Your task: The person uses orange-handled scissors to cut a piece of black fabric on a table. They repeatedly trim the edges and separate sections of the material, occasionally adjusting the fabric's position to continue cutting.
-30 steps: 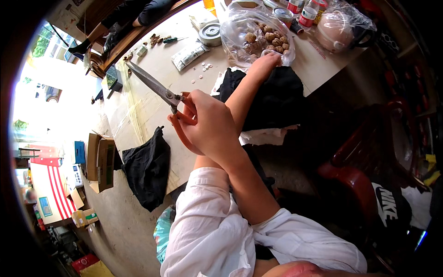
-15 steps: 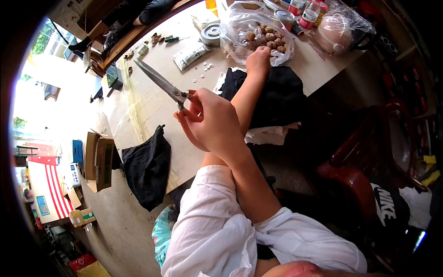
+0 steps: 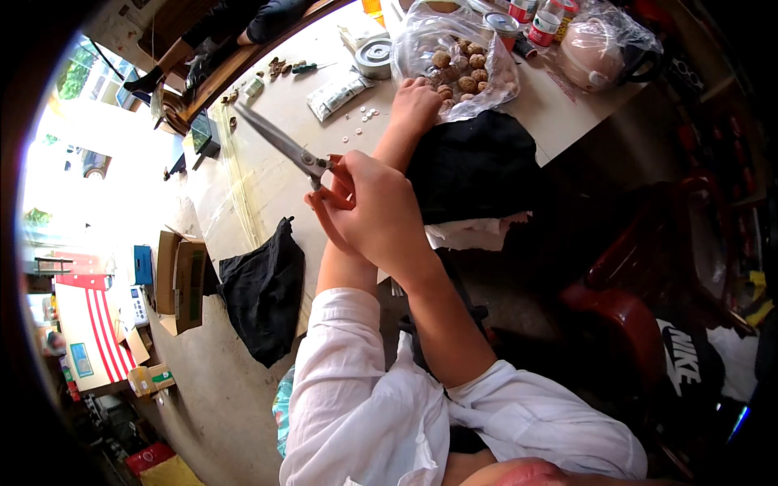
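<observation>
My right hand (image 3: pixel 373 202) is closed on long metal scissors (image 3: pixel 296 150) with orange handles, blades pointing up-left, held over my left forearm. My left hand (image 3: pixel 416 104) lies at the left side of a clear plastic bag (image 3: pixel 494 97) of walnuts, fingers curled; what they hold, if anything, is hidden. Beside it are small white buttons (image 3: pixel 366 115) and a silvery packet (image 3: pixel 339 95). Folded black fabric (image 3: pixel 478 170), with white material beneath, lies by my left wrist. Another black cloth (image 3: pixel 263 296) hangs over the front edge of the worktable (image 3: pixel 243 202).
Behind are a tape roll (image 3: pixel 374 55), a screwdriver (image 3: pixel 306 69), cans (image 3: pixel 501 31) and a wrapped pink object (image 3: pixel 587 57). Another person's legs (image 3: pixel 267 20) show at top left. A red plastic chair (image 3: pixel 616 316) stands right; cardboard boxes (image 3: pixel 180 283) are left.
My left hand has moved left along the bag, from its front middle to its left side, its forearm swinging left too. My right hand has shifted slightly, still with the scissors.
</observation>
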Demonstrator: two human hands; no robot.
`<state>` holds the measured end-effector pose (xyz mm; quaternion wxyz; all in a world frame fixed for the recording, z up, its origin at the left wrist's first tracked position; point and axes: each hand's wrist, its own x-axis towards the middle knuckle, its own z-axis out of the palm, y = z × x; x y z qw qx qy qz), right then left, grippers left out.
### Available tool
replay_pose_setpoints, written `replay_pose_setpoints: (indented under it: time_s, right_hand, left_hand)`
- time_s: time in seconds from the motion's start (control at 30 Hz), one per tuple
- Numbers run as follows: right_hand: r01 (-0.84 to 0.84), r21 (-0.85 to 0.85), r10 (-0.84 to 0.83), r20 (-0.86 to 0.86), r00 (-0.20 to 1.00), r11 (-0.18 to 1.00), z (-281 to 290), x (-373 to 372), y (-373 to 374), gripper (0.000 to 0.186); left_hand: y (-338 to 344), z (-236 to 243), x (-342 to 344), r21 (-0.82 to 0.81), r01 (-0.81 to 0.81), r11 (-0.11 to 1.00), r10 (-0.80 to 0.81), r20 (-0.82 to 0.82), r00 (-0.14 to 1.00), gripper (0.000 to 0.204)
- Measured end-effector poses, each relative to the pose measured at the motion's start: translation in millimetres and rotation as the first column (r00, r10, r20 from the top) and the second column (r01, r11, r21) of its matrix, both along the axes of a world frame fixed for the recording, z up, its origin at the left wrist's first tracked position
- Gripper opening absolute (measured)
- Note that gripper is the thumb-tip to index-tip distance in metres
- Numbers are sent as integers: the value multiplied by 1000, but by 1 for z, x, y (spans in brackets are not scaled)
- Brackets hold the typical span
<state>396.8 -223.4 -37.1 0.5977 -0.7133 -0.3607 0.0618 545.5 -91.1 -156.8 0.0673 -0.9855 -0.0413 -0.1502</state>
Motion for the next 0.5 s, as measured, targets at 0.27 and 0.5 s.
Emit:
replay_pose_setpoints:
  time_s: [0.27,0.5]
  right_hand:
    - [1,-15,-1,-4,1000,1000,0,4,-2,33]
    - [-56,-92,54,-24,998,994,3,0,0,30]
  left_hand:
    - [-5,28,2,-307,-542,782,379,-456,805,60]
    - [48,-37,15,-718,-334,611,308,-173,935,93]
